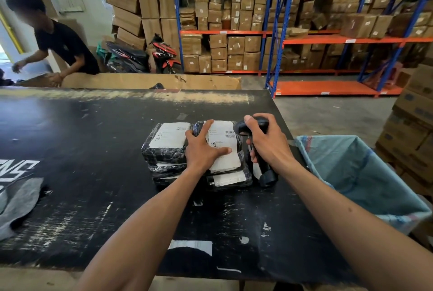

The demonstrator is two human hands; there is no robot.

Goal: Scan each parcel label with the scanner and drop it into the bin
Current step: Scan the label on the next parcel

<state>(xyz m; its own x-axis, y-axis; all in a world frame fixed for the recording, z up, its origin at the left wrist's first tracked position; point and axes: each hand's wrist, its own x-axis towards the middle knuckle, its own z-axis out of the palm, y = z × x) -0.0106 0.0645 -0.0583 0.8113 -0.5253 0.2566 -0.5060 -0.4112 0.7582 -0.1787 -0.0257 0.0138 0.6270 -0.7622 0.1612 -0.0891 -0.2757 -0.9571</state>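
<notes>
Two stacks of black plastic-wrapped parcels with white labels sit side by side on the black table (82, 173). My left hand (203, 147) lies flat with spread fingers on the label of the top parcel of the right stack (225, 150). The left stack (167, 145) is untouched. My right hand (267, 142) grips a black handheld scanner (267, 173) just right of the parcels, its head pointing toward the barcode on the label. The bin (360, 173), lined with a light blue bag, stands at the table's right edge.
A long open cardboard box (152, 81) runs behind the table, and another person (61, 44) bends over its left end. Grey fabric (18, 201) lies on the table's left. Shelving with cartons (304, 28) fills the background. Stacked boxes (412, 126) stand right of the bin.
</notes>
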